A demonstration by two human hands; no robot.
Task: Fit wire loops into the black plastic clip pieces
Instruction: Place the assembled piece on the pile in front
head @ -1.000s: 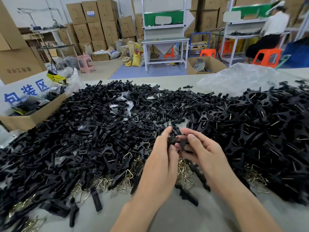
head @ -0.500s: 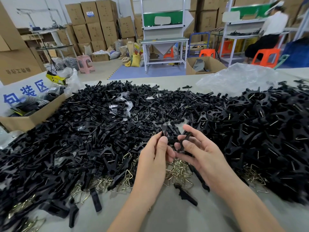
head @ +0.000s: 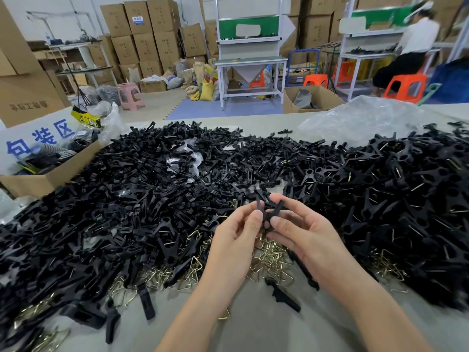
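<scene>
Holding a crossed pair of black clip pieces (head: 269, 212) over the near middle of the table (head: 253, 331), the left hand (head: 234, 241) pinches one piece between thumb and curled fingers, and the right hand (head: 305, 237) pinches the other likewise. The pair hangs just above the brass-coloured wire loops (head: 272, 260), between the loose black pieces (head: 127, 199) at left and the assembled clips (head: 406, 199) at right.

Likely faults: uneven finger pressure could let the halves slide out of register, and a loop forced in at an angle may spring free into the heap.

Orientation: the pieces form an X. Each long axis stands steeply, the upper ends splaying far-left and far-right, the lower ends meeting behind the fingertips. Whether a loop is already seated cannot be told.
</scene>
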